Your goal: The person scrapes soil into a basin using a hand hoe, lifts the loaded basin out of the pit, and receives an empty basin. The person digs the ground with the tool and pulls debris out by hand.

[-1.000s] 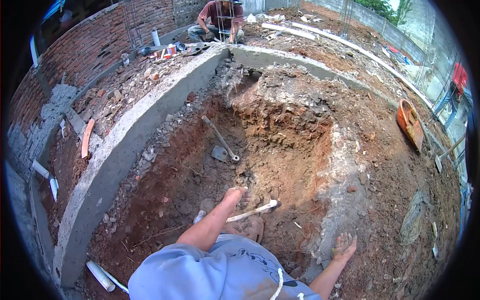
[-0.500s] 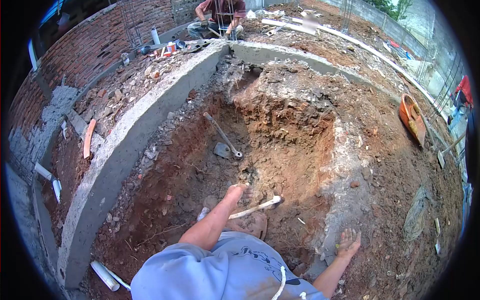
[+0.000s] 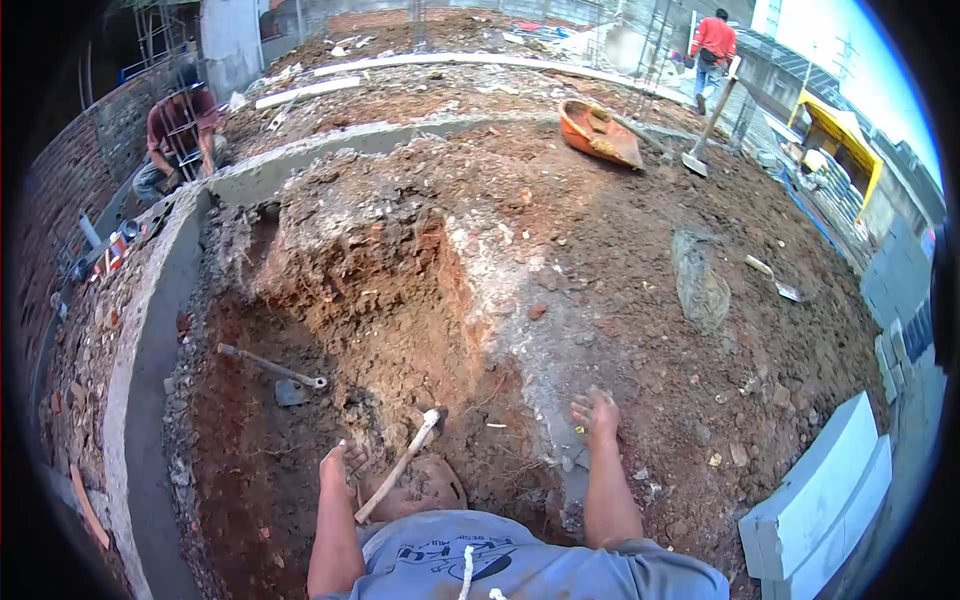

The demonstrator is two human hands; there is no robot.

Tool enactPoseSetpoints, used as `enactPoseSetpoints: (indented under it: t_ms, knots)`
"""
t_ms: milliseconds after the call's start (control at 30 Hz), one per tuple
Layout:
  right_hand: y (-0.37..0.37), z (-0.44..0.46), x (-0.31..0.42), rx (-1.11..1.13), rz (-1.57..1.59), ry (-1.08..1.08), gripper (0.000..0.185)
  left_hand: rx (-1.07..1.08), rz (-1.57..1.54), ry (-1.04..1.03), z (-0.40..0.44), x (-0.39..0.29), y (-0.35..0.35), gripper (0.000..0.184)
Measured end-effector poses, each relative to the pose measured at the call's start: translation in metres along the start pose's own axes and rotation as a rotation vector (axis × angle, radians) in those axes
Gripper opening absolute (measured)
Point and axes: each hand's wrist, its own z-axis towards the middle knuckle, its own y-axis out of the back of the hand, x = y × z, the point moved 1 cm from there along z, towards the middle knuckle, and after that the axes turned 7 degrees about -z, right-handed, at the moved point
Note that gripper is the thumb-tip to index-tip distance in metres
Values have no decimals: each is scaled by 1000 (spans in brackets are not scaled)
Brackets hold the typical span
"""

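Observation:
My left hand [image 3: 343, 458] is over the near left part of the dug pit, fingers loosely apart and holding nothing. Close to its right, a pale wooden handle [image 3: 398, 468] slants across a dusty brown rounded object [image 3: 425, 487] whose kind I cannot make out. My right hand [image 3: 597, 412] is at the pale right rim of the pit [image 3: 520, 345], fingers apart with nothing in them. Farther inside the pit lies a long-handled tool [image 3: 270, 366] with a ring at one end, beside a flat grey piece [image 3: 292, 392].
A concrete beam [image 3: 150, 350] curves along the left and far sides. Beyond the pit lie an orange wheelbarrow-like tray [image 3: 600, 135] and a long-handled tool with a metal head [image 3: 712, 125]. Pale blocks [image 3: 815, 490] stand at right. One person [image 3: 185, 130] crouches far left; another [image 3: 713, 45] is far right.
My view has swung right, bringing the pale blocks into sight. My left hand has drawn back from over the pit's middle. My right hand stays by the right rim.

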Motion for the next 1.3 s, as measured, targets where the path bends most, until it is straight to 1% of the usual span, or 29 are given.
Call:
enactPoseSetpoints:
  t_ms: [33, 67, 100, 167, 200, 267, 367, 467, 567, 767, 867, 967, 1067, 1167, 1233, 1267, 1300]
  knots:
    - [4, 7, -6, -86, -374, 179, 51, 3, -4, 6, 1, 2, -1, 24]
    - [6, 15, -8, -165, -763, 328, 50, 81, -63, 34, 15, 9, 7, 23]
    - [3, 8, -1, -223, -881, 332, 51, 115, -99, 58, 24, 13, 12, 22]
    - [-6, -10, 11, -289, -1128, 322, 54, 49, -105, 64, 18, 10, -6, 24]
    - [-6, -8, 8, -266, -1140, 287, 55, -2, -113, 64, 14, 10, -8, 24]
    - [-2, -5, -4, -209, -1172, 213, 57, 12, -87, 56, 15, 12, -13, 25]
    - [-3, -8, 1, -236, -1175, 203, 55, 27, -37, 43, 18, 12, -20, 23]
    - [1, -15, 13, -193, -1128, 159, 55, 60, -66, 48, 23, 14, -24, 23]
    - [5, -10, 7, -192, -1150, 149, 55, 55, -11, 50, 15, 13, -30, 21]
    - [6, -13, 3, -162, -1146, 161, 53, 52, 1, 67, 13, 12, -37, 23]
    - [9, -12, 4, -195, -1137, 145, 49, 69, -30, 82, 21, 13, -37, 21]
    - [15, -5, 6, -172, -1159, 114, 46, 89, -14, 82, 25, 15, -40, 21]
    - [18, -1, 3, -141, -1094, 139, 47, 127, -17, 79, 31, 20, -40, 23]
    - [17, 1, 1, -152, -1101, 146, 50, 142, 61, 72, 23, 18, -48, 35]
    - [14, -4, 5, -166, -1092, 164, 52, 204, 90, 69, 6, 11, -57, 55]
    - [20, 9, -7, -152, -1036, 193, 57, 215, 105, 66, -7, 4, -65, 63]
    - [24, 23, -19, -125, -984, 218, 62, 206, 166, 31, -17, -2, -70, 64]
